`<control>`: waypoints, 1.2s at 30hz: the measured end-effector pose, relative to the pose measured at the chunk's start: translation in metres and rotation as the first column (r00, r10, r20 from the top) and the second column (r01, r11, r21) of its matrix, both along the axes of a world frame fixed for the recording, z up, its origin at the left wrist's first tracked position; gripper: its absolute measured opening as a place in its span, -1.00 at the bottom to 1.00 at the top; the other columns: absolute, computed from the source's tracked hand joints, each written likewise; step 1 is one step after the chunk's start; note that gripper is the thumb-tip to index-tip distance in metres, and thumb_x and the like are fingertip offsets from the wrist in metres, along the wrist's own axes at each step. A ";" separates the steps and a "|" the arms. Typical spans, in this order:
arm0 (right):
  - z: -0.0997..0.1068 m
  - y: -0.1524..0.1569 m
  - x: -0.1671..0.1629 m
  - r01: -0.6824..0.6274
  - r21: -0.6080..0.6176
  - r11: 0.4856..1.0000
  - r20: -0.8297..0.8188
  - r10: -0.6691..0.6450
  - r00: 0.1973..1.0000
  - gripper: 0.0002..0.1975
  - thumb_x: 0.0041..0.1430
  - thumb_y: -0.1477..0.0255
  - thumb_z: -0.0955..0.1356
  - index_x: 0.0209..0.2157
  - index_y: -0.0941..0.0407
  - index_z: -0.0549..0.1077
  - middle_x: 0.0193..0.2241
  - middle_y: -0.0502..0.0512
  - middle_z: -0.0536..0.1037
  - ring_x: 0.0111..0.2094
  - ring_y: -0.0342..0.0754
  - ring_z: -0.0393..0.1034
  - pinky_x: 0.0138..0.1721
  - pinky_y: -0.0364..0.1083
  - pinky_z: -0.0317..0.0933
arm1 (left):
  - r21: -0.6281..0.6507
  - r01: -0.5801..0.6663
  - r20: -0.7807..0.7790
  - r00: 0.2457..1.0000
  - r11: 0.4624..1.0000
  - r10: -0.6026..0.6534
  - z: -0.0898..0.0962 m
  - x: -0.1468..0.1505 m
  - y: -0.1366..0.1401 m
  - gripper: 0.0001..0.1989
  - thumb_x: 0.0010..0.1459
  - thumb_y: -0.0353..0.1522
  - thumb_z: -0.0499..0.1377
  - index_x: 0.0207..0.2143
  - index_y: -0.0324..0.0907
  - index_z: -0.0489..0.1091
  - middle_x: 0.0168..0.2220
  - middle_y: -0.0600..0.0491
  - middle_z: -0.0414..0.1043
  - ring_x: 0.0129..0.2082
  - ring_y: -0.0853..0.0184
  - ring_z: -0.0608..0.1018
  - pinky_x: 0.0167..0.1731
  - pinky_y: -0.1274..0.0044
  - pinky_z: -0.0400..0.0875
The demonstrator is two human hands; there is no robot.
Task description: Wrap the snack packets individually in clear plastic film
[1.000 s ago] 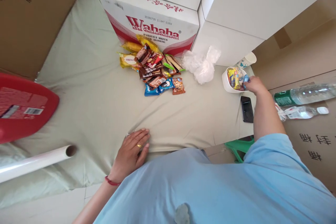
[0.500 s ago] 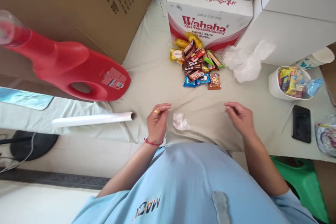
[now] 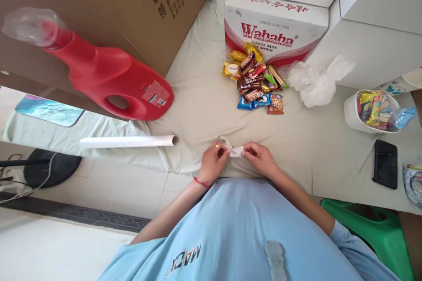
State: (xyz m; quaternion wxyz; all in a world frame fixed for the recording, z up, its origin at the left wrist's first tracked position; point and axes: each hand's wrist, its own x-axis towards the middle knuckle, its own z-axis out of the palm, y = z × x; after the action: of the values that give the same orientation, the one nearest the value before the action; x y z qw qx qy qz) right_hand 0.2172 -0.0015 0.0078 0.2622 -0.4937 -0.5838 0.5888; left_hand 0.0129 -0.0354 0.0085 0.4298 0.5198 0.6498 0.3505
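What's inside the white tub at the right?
The white tub holds jumbled wrappers, including yellow ones, with a blue wrapper sticking out past its right rim. Whatever lies beneath is covered; the tub's bottom can't be seen.

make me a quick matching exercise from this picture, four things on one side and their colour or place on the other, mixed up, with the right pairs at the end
Things:
1. small plastic piece
2. phone
3. large bottle
4. pile of wrapped snacks

Colour or place:
A. red, with a handle hole
B. in front of the Wahaha box
C. black, lying near the white tub
D. between the left hand and the right hand, gripped by both

Right pairs: 1-D, 2-C, 3-A, 4-B
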 end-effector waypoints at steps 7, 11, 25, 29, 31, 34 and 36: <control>0.008 -0.010 0.024 0.246 -0.231 0.941 -0.088 -0.272 0.958 -0.59 0.07 0.04 0.49 -0.34 0.08 0.42 -0.53 -0.10 0.35 -0.56 -0.18 0.12 -0.50 -0.14 0.08 | -0.194 -0.183 0.629 0.731 0.964 0.266 -0.001 0.013 0.018 -0.54 -0.03 -0.03 0.46 -0.30 -0.14 0.43 -0.29 0.10 0.52 -0.26 0.31 0.55 -0.14 0.41 0.53; 0.032 -0.009 0.037 0.366 0.295 0.883 0.113 -0.412 0.904 -0.73 0.29 0.15 0.40 -0.32 0.05 0.44 -0.42 0.02 0.46 -0.42 -0.08 0.29 -0.32 -0.06 0.24 | -0.135 -0.089 0.507 0.849 0.987 0.146 0.006 0.019 0.025 -0.57 0.02 -0.02 0.43 -0.38 -0.15 0.41 -0.42 0.13 0.48 -0.37 0.35 0.52 -0.22 0.46 0.46; 0.016 -0.010 0.025 -0.073 0.296 0.952 0.160 0.026 0.987 -0.88 0.37 0.32 0.37 -0.22 0.04 0.53 -0.34 0.07 0.56 -0.31 -0.03 0.45 -0.22 -0.04 0.33 | -0.123 0.051 0.445 0.895 0.991 0.009 0.006 0.022 0.013 -0.59 0.17 0.00 0.32 -0.33 -0.18 0.48 -0.38 0.06 0.54 -0.36 0.34 0.53 -0.21 0.46 0.45; 0.022 -0.008 0.028 -0.025 0.287 0.957 0.098 -0.004 0.995 -0.84 0.38 0.28 0.37 -0.25 0.05 0.53 -0.37 0.04 0.54 -0.32 -0.05 0.44 -0.22 -0.06 0.33 | -0.141 -0.017 0.497 0.864 0.990 0.086 0.008 0.028 0.015 -0.55 0.21 0.06 0.26 -0.28 -0.16 0.42 -0.36 0.08 0.50 -0.42 0.39 0.49 -0.36 0.51 0.40; 0.024 -0.007 0.027 -0.047 0.326 0.944 0.100 0.015 0.995 -0.82 0.40 0.27 0.35 -0.25 0.04 0.53 -0.37 0.06 0.53 -0.31 -0.03 0.44 -0.20 -0.04 0.33 | -0.182 -0.078 0.546 0.821 0.980 0.167 0.009 0.031 0.020 -0.52 0.23 0.10 0.21 -0.27 -0.15 0.38 -0.34 0.09 0.48 -0.49 0.43 0.44 -0.49 0.54 0.30; 0.024 -0.007 0.025 -0.143 0.378 0.915 0.125 0.103 0.987 -0.78 0.43 0.25 0.32 -0.26 0.02 0.52 -0.35 0.09 0.56 -0.26 0.01 0.45 -0.15 0.00 0.33 | -0.193 -0.088 0.548 0.817 0.977 0.182 0.012 0.031 0.027 -0.53 0.16 0.08 0.29 -0.33 -0.14 0.35 -0.43 0.15 0.40 -0.55 0.47 0.34 -0.54 0.56 0.19; 0.024 -0.008 0.024 -0.169 0.370 0.913 0.129 0.130 0.983 -0.80 0.41 0.22 0.34 -0.22 0.02 0.52 -0.32 0.10 0.58 -0.23 0.02 0.45 -0.13 0.02 0.34 | -0.146 -0.064 0.506 0.852 0.987 0.130 0.013 0.030 0.029 -0.57 0.12 0.01 0.35 -0.35 -0.14 0.37 -0.50 0.19 0.34 -0.56 0.46 0.32 -0.50 0.55 0.22</control>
State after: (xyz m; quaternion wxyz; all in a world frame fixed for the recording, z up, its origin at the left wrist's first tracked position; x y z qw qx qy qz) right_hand 0.2412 -0.0091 0.0321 0.2769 -0.4166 -0.7352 0.4574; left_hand 0.0428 -0.0059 0.0220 0.6008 0.3461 0.5573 0.4567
